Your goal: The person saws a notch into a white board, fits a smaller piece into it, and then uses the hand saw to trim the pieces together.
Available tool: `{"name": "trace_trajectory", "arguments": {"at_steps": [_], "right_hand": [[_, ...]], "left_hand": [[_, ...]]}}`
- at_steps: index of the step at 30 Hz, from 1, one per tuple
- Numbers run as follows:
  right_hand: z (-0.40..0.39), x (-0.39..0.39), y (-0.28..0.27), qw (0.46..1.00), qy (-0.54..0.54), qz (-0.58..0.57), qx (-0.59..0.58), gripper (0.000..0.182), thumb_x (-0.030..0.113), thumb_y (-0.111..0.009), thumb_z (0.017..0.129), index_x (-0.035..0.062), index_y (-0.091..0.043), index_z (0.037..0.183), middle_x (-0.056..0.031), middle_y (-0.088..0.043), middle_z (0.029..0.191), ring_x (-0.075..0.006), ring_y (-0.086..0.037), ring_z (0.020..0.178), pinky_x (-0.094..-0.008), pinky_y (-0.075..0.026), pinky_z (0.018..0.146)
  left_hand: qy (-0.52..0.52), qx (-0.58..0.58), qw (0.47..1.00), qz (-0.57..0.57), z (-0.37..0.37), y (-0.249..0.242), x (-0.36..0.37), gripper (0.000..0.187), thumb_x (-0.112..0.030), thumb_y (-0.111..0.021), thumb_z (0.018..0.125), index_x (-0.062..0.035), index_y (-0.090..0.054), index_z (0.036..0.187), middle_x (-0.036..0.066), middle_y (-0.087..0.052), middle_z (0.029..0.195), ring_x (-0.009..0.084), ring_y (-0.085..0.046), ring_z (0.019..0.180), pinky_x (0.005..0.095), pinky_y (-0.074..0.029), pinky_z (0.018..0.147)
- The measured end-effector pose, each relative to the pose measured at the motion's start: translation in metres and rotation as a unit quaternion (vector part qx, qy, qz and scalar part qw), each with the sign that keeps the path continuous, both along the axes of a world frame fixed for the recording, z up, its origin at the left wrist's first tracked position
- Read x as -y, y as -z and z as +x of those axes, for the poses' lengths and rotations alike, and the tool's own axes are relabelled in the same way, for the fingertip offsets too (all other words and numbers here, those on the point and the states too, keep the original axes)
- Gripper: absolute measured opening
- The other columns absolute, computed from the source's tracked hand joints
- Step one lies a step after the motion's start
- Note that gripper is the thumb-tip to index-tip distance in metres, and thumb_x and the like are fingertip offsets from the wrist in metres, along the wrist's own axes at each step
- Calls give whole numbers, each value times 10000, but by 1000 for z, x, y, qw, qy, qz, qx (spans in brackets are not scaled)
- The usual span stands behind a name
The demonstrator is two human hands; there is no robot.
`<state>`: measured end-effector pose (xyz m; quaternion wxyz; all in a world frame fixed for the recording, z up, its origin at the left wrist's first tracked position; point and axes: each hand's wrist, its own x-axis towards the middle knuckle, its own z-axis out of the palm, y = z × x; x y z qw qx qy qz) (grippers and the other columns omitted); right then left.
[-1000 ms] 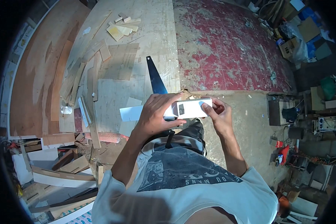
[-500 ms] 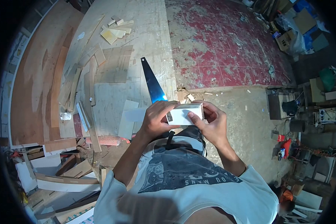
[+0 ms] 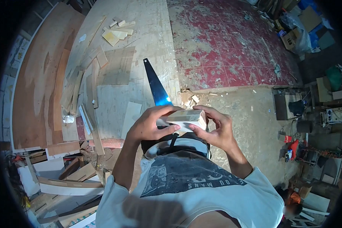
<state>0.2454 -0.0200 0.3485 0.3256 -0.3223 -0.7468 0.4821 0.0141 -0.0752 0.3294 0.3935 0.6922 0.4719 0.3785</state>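
Both of my hands hold a small white block in front of my waist, its wood-coloured upper side tilted into view. My left hand grips its left end, thumb along the near face. On the right end, my right hand has its thumb on the near face and its fingers behind the far corner. Just beyond the block, the dark blue blade of a saw lies on the wooden work surface; its handle end is hidden.
Offcuts and long wood strips lie on the work surface. Scrap boards are piled at lower left. Red tiled floor spreads at upper right. Boxes and tools line the right side, where part of a person shows at lower right.
The block has tipped so its wood-coloured side shows more and its white face less. My left hand has shifted left and its thumb now lies along the near face.
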Motion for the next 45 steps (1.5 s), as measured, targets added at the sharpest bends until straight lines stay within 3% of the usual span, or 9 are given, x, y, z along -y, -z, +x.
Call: {"name": "trace_trajectory", "arguments": {"at_steps": [4, 7, 9, 14, 16, 25, 30, 35, 45], "right_hand": [[-6, 0, -1, 1000, 13, 23, 14, 480, 123, -796, 703, -10, -627, 1132, -121, -694, 846, -146, -663, 753, -281, -534, 674], [-14, 0, 5, 997, 68, -27, -33, 518, 124, -799, 711, -5, -613, 1176, -156, -697, 926, -169, -676, 818, -288, -540, 697], [-19, 0, 9, 990, 69, 92, -85, 524, 113, -787, 736, -2, -598, 1211, -203, -671, 1044, -204, -676, 885, -293, -544, 713], [-22, 0, 14, 994, 31, 65, -82, 498, 72, -752, 767, -3, -587, 1231, -223, -619, 1164, -220, -649, 961, -301, -542, 758], [-23, -1, 12, 997, 25, 12, -71, 487, 44, -731, 780, 1, -581, 1241, -221, -603, 1196, -216, -625, 1017, -303, -536, 798], [-30, -15, 17, 996, 32, 77, -25, 410, 90, -731, 793, -9, -621, 1176, -202, -637, 1143, -199, -675, 876, -313, -554, 731], [-35, -13, 20, 961, 17, -210, -179, 535, 110, -683, 862, -42, -454, 1321, -186, -614, 1139, -192, -608, 1000, -318, -528, 827], [-37, -11, 19, 964, -4, -214, -161, 576, 90, -671, 868, -52, -393, 1352, -192, -597, 1144, -205, -595, 1018, -319, -511, 861], [-39, -9, 20, 963, -1, -226, -147, 550, 93, -682, 861, -44, -423, 1327, -180, -605, 1136, -203, -590, 1033, -319, -490, 884]], "left_hand": [[49, 58, 989, -129, 2, 19, 4, 500, -334, -700, 831, 23, -570, 1157, 128, -628, 917, 191, -611, 895, 315, -473, 784], [45, 157, 969, -187, 9, 28, 6, 459, -327, -690, 847, 27, -577, 1115, 77, -619, 908, 140, -587, 885, 292, -458, 787], [34, 233, 953, -191, 8, 37, 7, 432, -305, -687, 850, 21, -575, 1111, 69, -614, 917, 120, -574, 870, 271, -447, 774], [-16, 294, 926, -235, 2, 36, 9, 423, -295, -672, 863, 21, -575, 1126, 55, -620, 961, 100, -569, 886, 246, -440, 767], [-15, 295, 924, -242, 0, 32, 8, 423, -301, -669, 865, 23, -580, 1121, 57, -622, 957, 99, -570, 881, 246, -438, 767], [-36, 272, 929, -248, -2, 25, 1, 416, -323, -651, 876, 26, -601, 1097, 55, -627, 924, 91, -570, 826, 239, -439, 731], [-50, 266, 924, -269, -11, 24, -7, 445, -356, -665, 856, 30, -618, 1072, 49, -628, 880, 81, -570, 791, 222, -432, 701], [-44, 276, 909, -308, -22, 39, -7, 558, -451, -685, 805, 40, -629, 1065, 56, -630, 856, 82, -576, 757, 219, -424, 673], [-10, 214, 944, -252, -30, 17, -9, 474, -371, -679, 849, 46, -623, 1068, 56, -637, 842, 85, -557, 750, 234, -431, 692]]}}
